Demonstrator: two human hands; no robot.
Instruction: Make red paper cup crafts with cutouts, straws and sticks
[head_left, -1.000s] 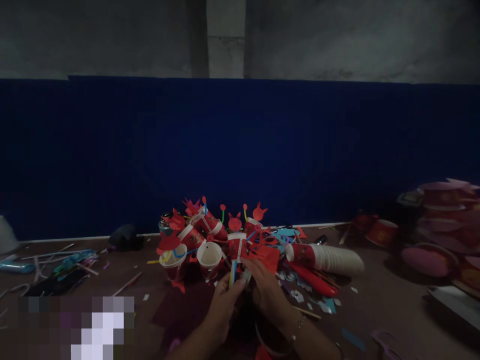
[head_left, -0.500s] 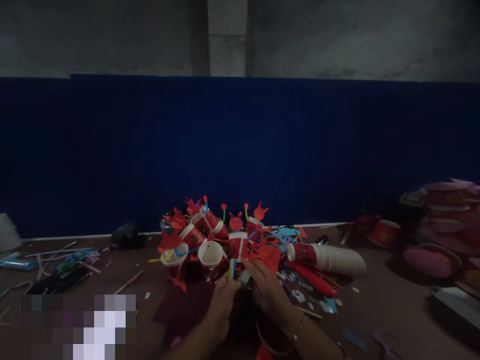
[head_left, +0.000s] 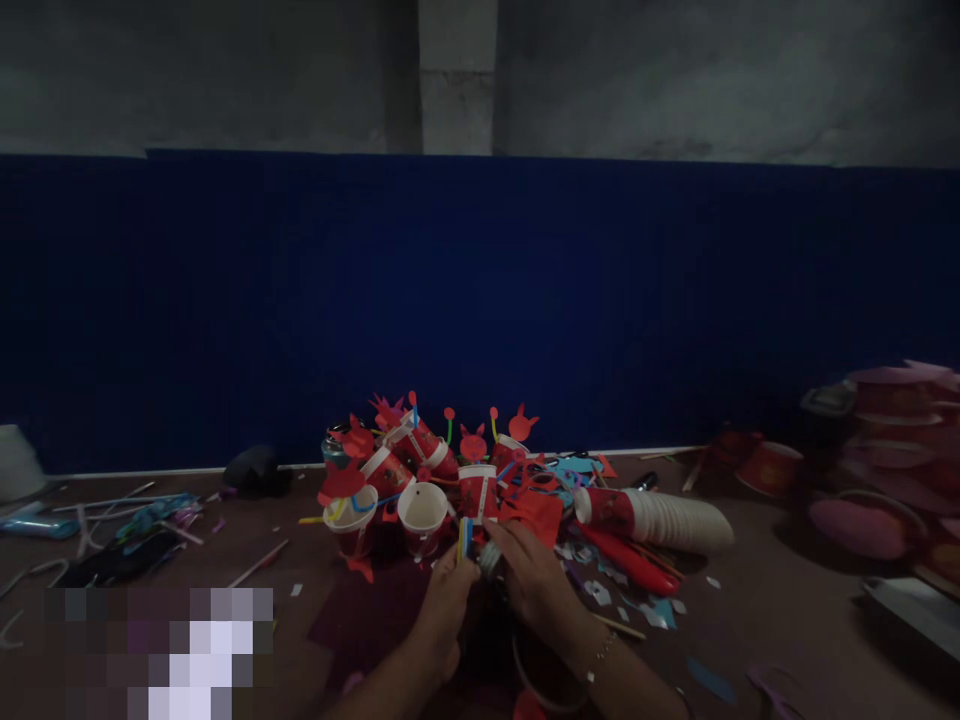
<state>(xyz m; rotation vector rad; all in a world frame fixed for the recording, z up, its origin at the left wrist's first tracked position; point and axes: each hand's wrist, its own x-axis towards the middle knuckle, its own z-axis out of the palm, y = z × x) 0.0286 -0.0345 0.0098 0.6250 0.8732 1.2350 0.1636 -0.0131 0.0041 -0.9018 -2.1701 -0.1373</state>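
My left hand (head_left: 445,608) is closed around a small bundle of coloured straws (head_left: 465,538), yellow, blue and white, their ends pointing up. Beside it my right hand (head_left: 536,582), with a bracelet at the wrist, curls over a pale, ribbed thing (head_left: 490,560) too dim to name. Just beyond my fingers stands a red paper cup (head_left: 478,490) with a red paper animal head (head_left: 473,446) above it. An upright paper cup (head_left: 421,508) with a white inside is to the left. Another cup (head_left: 351,520) beside it carries a red cut-out and bent straws.
On the right lies a long stack of nested paper cups (head_left: 679,520), with a red-handled tool (head_left: 637,562) in front. Paper scraps (head_left: 600,592) are strewn nearby. Loose straws and ribbons (head_left: 154,520) lie at left. A blue panel (head_left: 480,300) stands behind the table.
The view has shifted very slightly. My hands stay together at the straws, with only a small movement of the fingers.
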